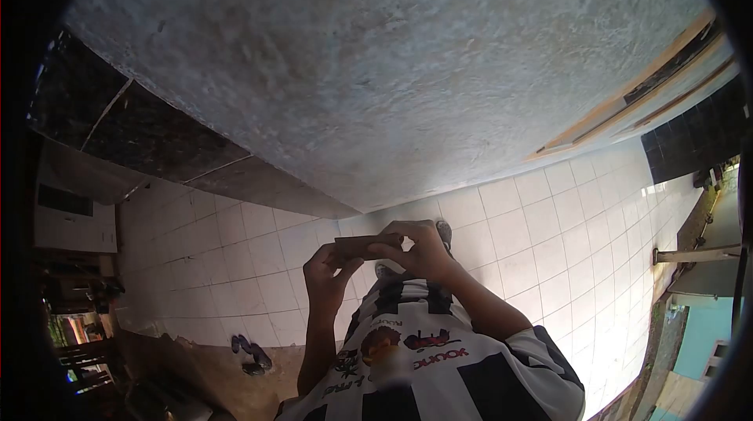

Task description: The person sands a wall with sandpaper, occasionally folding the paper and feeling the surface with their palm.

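Observation:
Both my hands are raised in front of my chest, over my black-and-white striped shirt (439,374). Between them is a small, flat, dark brown rectangular object (362,246), held level. My left hand (325,276) supports its left end from below. My right hand (423,250) curls over its right end, fingers on top. What the object is cannot be made out. My feet (444,229) show just beyond the hands on the floor.
White floor tiles (549,233) meet a grey concrete floor (376,68) ahead. A pair of dark sandals (252,354) lies at the lower left. A white appliance (74,221) and cluttered shelves stand at the left. A wooden frame (635,99) lies at the upper right.

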A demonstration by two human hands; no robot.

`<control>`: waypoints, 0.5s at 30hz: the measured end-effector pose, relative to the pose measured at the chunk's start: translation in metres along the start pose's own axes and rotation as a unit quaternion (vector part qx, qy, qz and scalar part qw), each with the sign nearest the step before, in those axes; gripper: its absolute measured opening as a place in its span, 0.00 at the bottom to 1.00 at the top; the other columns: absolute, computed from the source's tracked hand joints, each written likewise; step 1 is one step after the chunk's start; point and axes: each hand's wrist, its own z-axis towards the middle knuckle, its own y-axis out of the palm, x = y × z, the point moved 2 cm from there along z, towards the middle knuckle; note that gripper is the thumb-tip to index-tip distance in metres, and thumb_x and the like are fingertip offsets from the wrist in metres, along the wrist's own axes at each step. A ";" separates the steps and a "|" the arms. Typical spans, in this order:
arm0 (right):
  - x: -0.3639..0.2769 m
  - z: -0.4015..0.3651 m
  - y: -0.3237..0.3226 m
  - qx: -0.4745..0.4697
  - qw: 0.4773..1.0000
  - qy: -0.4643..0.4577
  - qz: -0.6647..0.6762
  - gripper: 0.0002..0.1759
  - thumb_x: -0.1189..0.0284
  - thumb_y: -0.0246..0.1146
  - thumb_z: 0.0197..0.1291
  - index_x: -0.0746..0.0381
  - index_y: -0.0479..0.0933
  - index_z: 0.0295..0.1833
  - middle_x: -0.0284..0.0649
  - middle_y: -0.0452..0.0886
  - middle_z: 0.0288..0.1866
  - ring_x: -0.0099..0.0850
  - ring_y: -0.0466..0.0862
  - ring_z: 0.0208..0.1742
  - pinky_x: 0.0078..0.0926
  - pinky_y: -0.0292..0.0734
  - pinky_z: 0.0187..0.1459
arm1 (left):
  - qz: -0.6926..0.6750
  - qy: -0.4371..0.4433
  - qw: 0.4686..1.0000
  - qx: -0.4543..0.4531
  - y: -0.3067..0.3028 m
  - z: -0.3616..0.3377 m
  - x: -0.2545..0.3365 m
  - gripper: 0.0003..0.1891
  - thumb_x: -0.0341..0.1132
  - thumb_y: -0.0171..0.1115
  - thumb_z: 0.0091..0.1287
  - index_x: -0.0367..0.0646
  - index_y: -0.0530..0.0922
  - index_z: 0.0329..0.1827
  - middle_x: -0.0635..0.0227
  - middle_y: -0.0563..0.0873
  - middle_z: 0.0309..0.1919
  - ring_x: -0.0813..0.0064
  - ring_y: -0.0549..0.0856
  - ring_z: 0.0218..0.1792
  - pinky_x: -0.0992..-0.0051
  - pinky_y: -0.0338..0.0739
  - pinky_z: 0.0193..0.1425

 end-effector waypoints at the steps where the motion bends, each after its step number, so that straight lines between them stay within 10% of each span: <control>1: 0.001 -0.006 -0.001 -0.023 0.999 0.031 -0.002 0.11 0.70 0.74 0.59 0.65 0.85 0.44 0.41 0.87 0.32 0.26 0.85 0.31 0.25 0.79 0.37 | 0.006 0.002 1.000 -0.016 0.002 0.002 0.000 0.13 0.26 0.69 0.63 0.30 0.81 0.49 0.63 0.88 0.38 0.76 0.87 0.37 0.78 0.77 0.40; 7: 0.013 -0.034 0.009 0.008 0.948 0.081 0.307 0.23 0.71 0.60 0.73 0.65 0.69 0.70 0.47 0.79 0.66 0.32 0.81 0.62 0.29 0.75 0.63 | -0.002 -0.025 0.996 -0.089 0.026 0.025 0.001 0.07 0.23 0.63 0.66 0.29 0.83 0.44 0.63 0.88 0.29 0.76 0.86 0.28 0.78 0.75 0.33; 12: 0.005 -0.040 -0.018 0.026 0.960 0.045 0.277 0.26 0.66 0.56 0.76 0.67 0.67 0.74 0.47 0.80 0.66 0.32 0.79 0.64 0.32 0.72 0.67 | 0.077 -0.007 0.990 -0.120 0.055 0.046 0.008 0.08 0.25 0.65 0.66 0.30 0.83 0.45 0.60 0.89 0.35 0.75 0.87 0.33 0.78 0.75 0.34; 15: 0.053 -0.043 -0.046 0.135 0.940 0.089 0.300 0.24 0.67 0.56 0.76 0.67 0.71 0.71 0.45 0.82 0.62 0.26 0.79 0.61 0.28 0.73 0.64 | 0.256 0.217 0.942 -0.026 0.076 0.059 0.048 0.09 0.28 0.66 0.69 0.34 0.82 0.48 0.56 0.88 0.47 0.70 0.86 0.47 0.76 0.76 0.37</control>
